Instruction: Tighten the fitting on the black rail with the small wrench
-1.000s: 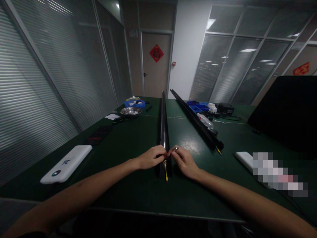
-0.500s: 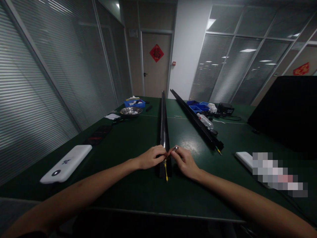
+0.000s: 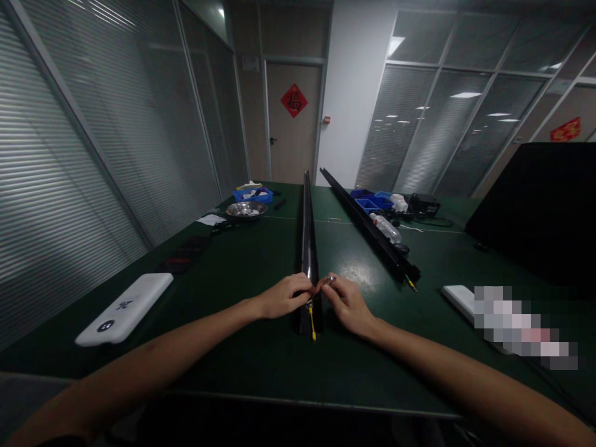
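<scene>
A long black rail lies lengthwise down the middle of the dark green table, its near end between my hands. A yellow wire sticks out of that near end. My left hand rests closed on the rail's left side, fingertips pinched at its top. My right hand is closed on the right side, pinching a small shiny metal part just above the rail. The fingertips of both hands nearly meet over the rail.
A second black rail lies at an angle to the right, a plastic bottle and blue bins beside it. A white device lies at the left, a metal bowl further back. A black monitor stands on the right.
</scene>
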Available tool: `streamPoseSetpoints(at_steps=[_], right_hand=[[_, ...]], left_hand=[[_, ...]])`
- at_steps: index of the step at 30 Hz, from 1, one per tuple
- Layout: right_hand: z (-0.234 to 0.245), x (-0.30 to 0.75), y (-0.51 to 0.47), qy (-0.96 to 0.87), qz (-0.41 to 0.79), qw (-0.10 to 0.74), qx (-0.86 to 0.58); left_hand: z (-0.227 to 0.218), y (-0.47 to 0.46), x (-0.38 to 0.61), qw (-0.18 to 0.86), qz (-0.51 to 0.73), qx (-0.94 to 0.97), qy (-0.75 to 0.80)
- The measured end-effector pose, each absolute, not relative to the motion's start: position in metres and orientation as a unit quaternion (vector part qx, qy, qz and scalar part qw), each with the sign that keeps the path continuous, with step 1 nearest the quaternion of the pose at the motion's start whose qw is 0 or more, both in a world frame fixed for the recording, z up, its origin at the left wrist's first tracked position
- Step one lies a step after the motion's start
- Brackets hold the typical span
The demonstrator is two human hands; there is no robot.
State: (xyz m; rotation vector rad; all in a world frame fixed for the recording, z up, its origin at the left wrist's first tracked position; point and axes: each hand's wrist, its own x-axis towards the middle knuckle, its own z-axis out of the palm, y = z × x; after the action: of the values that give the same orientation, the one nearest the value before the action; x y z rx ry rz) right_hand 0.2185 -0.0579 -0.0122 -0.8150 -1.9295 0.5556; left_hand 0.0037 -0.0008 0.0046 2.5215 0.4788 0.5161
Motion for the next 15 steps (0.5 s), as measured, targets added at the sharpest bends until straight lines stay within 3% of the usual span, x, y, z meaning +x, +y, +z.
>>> streamPoseSetpoints(at_steps=[5,9,15], right_hand=[[-0.011,0.218,-0.06,-0.777,0.227,0.48,-0.337],[-0.009,0.216,-0.062,-0.768,0.224,0.485,-0.354],[-0.009,0.217,-0.059,-0.78,0.233,0.471,-0.34]], left_hand=[[0.004,-0.004,0.003,0.251,0.212,0.926,0.186],[0.013,-0.006,0.0,0.219,0.328,0.892,0.221],[0.069,-0.05,-0.006,0.17,0.471,0.859,0.112]])
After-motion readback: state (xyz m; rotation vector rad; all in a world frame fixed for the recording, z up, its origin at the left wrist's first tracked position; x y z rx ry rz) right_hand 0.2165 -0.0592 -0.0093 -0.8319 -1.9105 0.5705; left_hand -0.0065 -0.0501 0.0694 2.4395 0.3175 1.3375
